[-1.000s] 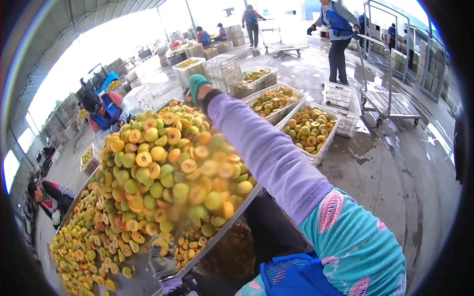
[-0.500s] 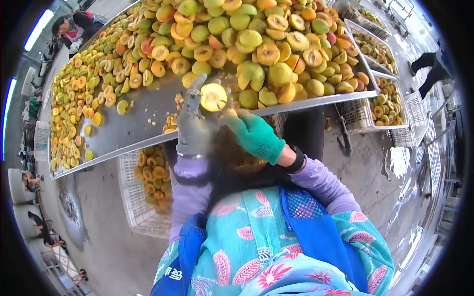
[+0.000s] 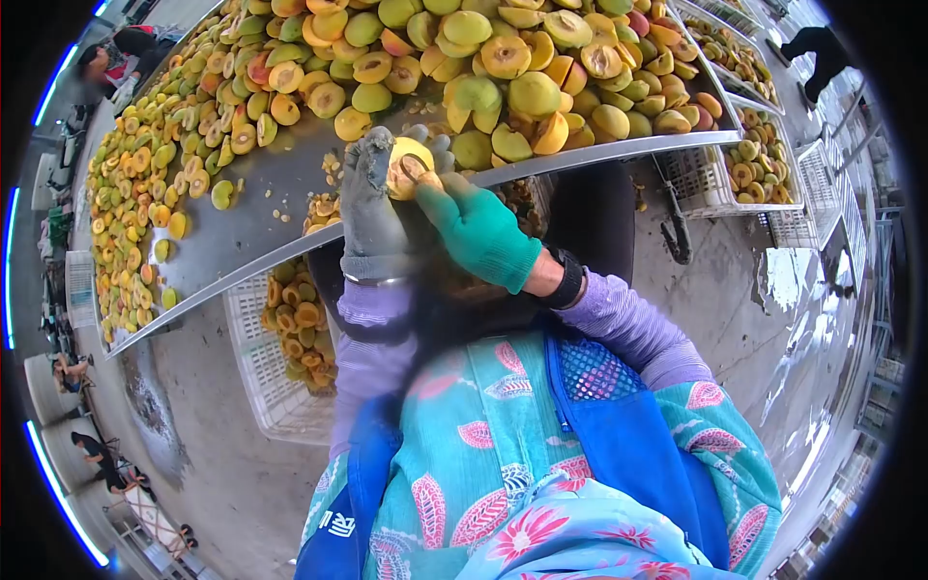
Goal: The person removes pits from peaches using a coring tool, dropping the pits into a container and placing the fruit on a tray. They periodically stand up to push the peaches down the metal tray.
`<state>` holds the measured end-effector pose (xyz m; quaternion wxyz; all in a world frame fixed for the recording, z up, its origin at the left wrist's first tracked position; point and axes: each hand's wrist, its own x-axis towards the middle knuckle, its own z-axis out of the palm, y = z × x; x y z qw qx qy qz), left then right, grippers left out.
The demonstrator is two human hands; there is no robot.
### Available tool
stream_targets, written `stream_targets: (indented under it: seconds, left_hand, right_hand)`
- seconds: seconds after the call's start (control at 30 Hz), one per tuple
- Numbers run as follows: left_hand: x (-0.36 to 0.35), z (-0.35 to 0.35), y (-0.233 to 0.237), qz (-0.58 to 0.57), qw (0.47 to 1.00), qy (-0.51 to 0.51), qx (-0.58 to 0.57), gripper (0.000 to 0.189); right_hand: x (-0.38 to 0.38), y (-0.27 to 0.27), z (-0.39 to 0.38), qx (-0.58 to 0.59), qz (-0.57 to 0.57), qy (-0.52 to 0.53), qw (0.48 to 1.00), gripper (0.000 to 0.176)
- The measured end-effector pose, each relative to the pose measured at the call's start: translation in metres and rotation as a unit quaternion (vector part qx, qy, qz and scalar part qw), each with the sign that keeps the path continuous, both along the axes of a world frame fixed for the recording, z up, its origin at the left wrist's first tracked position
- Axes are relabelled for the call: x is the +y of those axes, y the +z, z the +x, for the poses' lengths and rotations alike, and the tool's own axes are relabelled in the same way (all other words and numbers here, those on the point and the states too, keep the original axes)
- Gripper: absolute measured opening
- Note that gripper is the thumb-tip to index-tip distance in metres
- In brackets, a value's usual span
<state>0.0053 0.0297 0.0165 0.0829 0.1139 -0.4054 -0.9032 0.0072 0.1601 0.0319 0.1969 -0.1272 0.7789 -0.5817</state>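
Observation:
My left hand (image 3: 379, 198), in a grey glove, is closed around a halved peach (image 3: 406, 172) with its cut face toward me. My right hand (image 3: 483, 232), in a green knitted glove, grips a small pitting tool with a curved, dark metal loop (image 3: 416, 166). The loop lies against the middle of the cut face; its handle is mostly hidden by my fingers. Both hands are at the near edge of a sloping metal table (image 3: 256, 227). Just beyond them is a large heap of halved peaches (image 3: 474, 97).
Below the table stands a white crate (image 3: 256, 358) of peach halves. More filled crates (image 3: 710, 184) line the right side. A person (image 3: 130, 58) is at the far left of the table, and another person's dark-clothed legs (image 3: 817, 58) show at upper right. The floor is wet in patches.
The loop has moved from the edge of the peach half onto its cut face, and the half has turned in my left hand. The view has shifted slightly.

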Motion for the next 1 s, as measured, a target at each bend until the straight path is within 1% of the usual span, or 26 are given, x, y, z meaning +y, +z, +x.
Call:
stream_targets:
  seconds: [0.13,0.23,0.27,0.33,0.37,0.43,0.47,0.5,0.53,0.57,0.6,0.63,0.7,0.77,0.83,0.87,0.9,0.93,0.97,1.0]
  left_hand:
    - [-0.004,0.002,-0.002,-0.080,0.997,0.000,-0.010,0.045]
    - [0.017,0.005,0.020,-0.061,0.996,0.063,0.004,0.032]
    - [0.018,0.004,0.018,-0.096,0.993,0.061,0.020,0.029]
    - [0.019,0.001,0.013,-0.164,0.984,0.055,0.053,0.022]
    - [0.019,0.000,0.013,-0.158,0.985,0.040,0.055,0.022]
    - [0.013,-0.001,0.012,-0.148,0.987,0.008,0.056,0.022]
    - [0.005,-0.002,0.012,-0.123,0.991,-0.038,0.039,0.023]
    - [0.000,-0.003,0.008,-0.223,0.971,-0.045,0.073,0.025]
    - [-0.005,-0.007,0.003,-0.321,0.939,-0.051,0.109,0.026]
    - [-0.007,-0.010,0.001,-0.417,0.895,-0.056,0.145,0.028]
    - [0.009,-0.005,0.026,-0.184,0.980,-0.041,-0.057,0.030]
    - [0.010,-0.008,0.028,-0.178,0.980,-0.032,-0.077,0.030]
    - [0.012,-0.013,0.029,-0.166,0.979,-0.016,-0.121,0.030]
    - [0.007,-0.017,0.030,-0.174,0.977,-0.074,-0.097,0.029]
    - [-0.002,-0.030,0.030,-0.188,0.972,-0.126,-0.070,0.029]
    - [-0.007,-0.038,0.027,-0.200,0.967,-0.150,-0.059,0.029]
    - [-0.008,-0.042,0.028,-0.212,0.961,-0.173,-0.047,0.029]
    - [-0.002,-0.041,0.032,-0.158,0.968,-0.194,-0.017,0.028]
    - [-0.001,-0.042,0.032,-0.194,0.962,-0.189,-0.035,0.028]
    - [-0.001,-0.044,0.032,-0.230,0.954,-0.186,-0.053,0.029]
  right_hand:
    - [-0.002,-0.002,0.008,0.013,-0.042,-0.017,0.999,0.041]
    - [-0.012,-0.024,0.013,0.063,-0.079,-0.056,0.993,0.039]
    - [-0.013,-0.031,0.015,0.081,-0.088,-0.072,0.990,0.038]
    - [-0.012,-0.032,0.014,0.091,-0.121,-0.055,0.987,0.038]
    - [-0.011,-0.033,0.012,0.098,-0.137,-0.045,0.985,0.038]
    - [-0.004,-0.038,-0.004,0.035,-0.146,0.013,0.989,0.040]
    - [0.002,-0.041,-0.014,0.003,-0.149,0.044,0.988,0.040]
    - [0.010,-0.028,-0.022,0.006,-0.080,0.078,0.994,0.046]
    - [-0.002,-0.049,-0.014,0.037,-0.118,0.036,0.992,0.048]
    - [-0.011,-0.054,-0.005,0.015,-0.147,0.012,0.989,0.048]
    - [-0.020,-0.059,0.004,-0.006,-0.177,-0.012,0.984,0.049]
    - [-0.021,-0.042,0.010,-0.080,-0.196,-0.017,0.977,0.048]
    - [-0.019,-0.028,0.009,-0.185,-0.227,-0.004,0.956,0.042]
    - [-0.014,-0.026,0.003,-0.249,-0.249,0.030,0.935,0.032]
    - [-0.009,-0.011,-0.002,-0.368,-0.346,0.047,0.862,0.030]
    - [-0.007,-0.006,-0.005,-0.423,-0.391,0.055,0.816,0.029]
    - [-0.009,-0.006,-0.005,-0.384,-0.377,0.031,0.842,0.034]
    - [-0.014,-0.007,-0.001,-0.347,-0.363,0.005,0.865,0.039]
    - [-0.017,-0.009,0.003,-0.313,-0.351,-0.022,0.882,0.045]
    - [-0.017,-0.011,0.004,-0.330,-0.343,-0.016,0.879,0.045]
